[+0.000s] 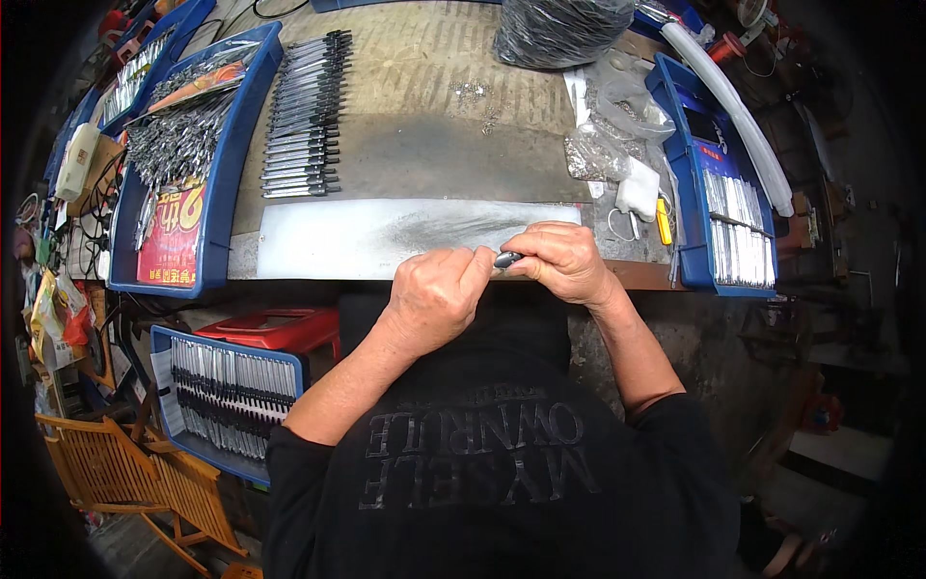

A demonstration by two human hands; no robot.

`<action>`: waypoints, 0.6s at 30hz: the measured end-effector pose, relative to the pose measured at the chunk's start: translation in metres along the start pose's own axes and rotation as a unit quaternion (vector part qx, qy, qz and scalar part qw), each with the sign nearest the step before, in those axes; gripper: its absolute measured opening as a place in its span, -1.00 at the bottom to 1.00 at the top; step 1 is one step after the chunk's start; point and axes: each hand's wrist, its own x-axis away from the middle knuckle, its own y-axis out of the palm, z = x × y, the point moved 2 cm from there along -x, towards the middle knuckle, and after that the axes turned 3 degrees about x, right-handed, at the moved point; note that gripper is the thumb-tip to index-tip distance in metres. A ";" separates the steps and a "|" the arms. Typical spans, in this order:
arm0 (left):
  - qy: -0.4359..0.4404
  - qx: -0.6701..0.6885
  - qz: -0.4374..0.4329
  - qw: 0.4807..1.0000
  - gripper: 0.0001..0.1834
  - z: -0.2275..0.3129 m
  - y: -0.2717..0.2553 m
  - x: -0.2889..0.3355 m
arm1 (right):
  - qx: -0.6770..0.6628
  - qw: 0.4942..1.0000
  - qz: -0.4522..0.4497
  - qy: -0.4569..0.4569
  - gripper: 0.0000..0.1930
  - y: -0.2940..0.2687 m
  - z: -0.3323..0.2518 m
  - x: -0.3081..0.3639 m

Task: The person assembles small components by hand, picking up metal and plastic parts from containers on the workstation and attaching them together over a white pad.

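My left hand [436, 292] and my right hand [562, 261] meet at the table's front edge, both closed with pinched fingers. Between them shows the short dark, glossy end of a slim pen-like piece [507, 259]; the rest is hidden by my fingers. Beneath and just beyond my hands lies a long white sheet [328, 236], smudged grey toward the right. Past its left part, a neat row of silver pens with black ends [301, 135] lies on the table.
On the left, a blue tray [214, 232] holds loose metallic pen parts and a red printed packet. Another blue tray [702, 212] with silver rods stands right, beside plastic bags [617, 125] and a yellow tool [664, 222]. A crate of pens [231, 386] sits lower left.
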 end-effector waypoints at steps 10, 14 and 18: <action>-0.016 -0.007 0.010 1.000 -0.86 -0.002 0.002 0.000 | 0.003 0.998 0.062 0.008 -0.81 0.005 -0.001 0.004; -0.019 -0.003 0.008 1.000 -0.86 -0.001 0.002 -0.002 | -0.002 0.996 0.088 -0.008 -0.81 0.007 0.001 0.006; -0.015 0.010 0.007 1.000 -0.84 -0.002 0.000 -0.002 | -0.003 0.997 0.077 -0.015 -0.80 0.005 0.000 0.005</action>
